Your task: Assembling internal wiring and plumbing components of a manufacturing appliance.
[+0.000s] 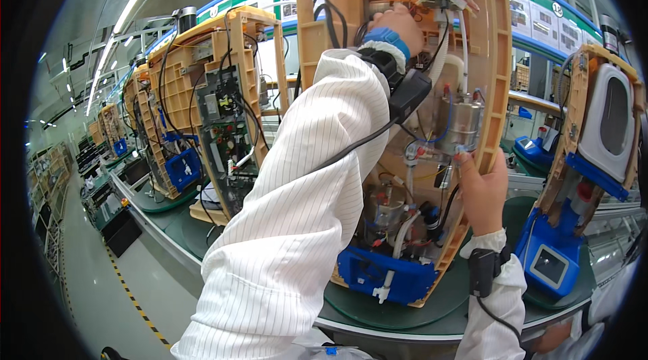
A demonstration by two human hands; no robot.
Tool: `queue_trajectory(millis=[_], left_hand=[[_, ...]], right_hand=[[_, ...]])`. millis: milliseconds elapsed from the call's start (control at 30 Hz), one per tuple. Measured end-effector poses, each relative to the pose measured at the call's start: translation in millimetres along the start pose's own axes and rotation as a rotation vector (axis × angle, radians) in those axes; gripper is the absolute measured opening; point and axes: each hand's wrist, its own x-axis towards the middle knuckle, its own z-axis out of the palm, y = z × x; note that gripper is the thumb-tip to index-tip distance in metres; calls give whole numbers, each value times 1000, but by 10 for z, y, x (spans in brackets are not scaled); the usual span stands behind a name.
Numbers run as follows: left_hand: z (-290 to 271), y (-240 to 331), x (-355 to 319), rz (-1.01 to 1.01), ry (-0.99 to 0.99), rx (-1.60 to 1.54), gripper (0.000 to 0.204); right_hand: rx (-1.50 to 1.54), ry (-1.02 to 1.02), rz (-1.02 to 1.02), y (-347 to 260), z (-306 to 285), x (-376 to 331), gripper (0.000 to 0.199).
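Note:
An open tan machine housing stands upright in front of me, its tubes, wires and metal parts exposed. My left hand, with a blue band at the wrist, reaches into its upper part. Those fingers are curled, and whatever they hold is hidden. My right hand is closed round the housing's right edge, thumb on the inner side. Between the hands sits a shiny metal cylinder with red and blue fittings. Below, a blue base panel carries a white tap-like fitting.
The housing stands on a dark green round plate on the line. Similar part-built machines stand to the left, another with a blue screen unit to the right. A black cable runs from my left wrist. Someone's hand shows at lower right.

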Motion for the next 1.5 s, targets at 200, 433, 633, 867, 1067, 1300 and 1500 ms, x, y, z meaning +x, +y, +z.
queue_trajectory(millis=[200,433,633,867,1067,1300,1500], left_hand=[[-217,-171,-21,99,57,260,40],[-120,-102,124,125,-11,298,29],[-247,-305,191,223,26,45,24],[-383,-113,3,236,-145,-359,35],[-381,-225,26,429,-81,90,39],[-488,-268,224,307,-306,-236,34],[-531,-218,-98,578,-399,362,43]], right_hand=[[50,-13,21,-52,54,-24,18],[42,1,16,-22,-28,12,19],[46,-16,18,-13,46,10,20],[83,-42,49,-35,-4,-1,19],[39,-23,-15,17,17,18,19],[128,-29,11,-18,16,3,20],[40,-41,31,51,-12,16,20]])
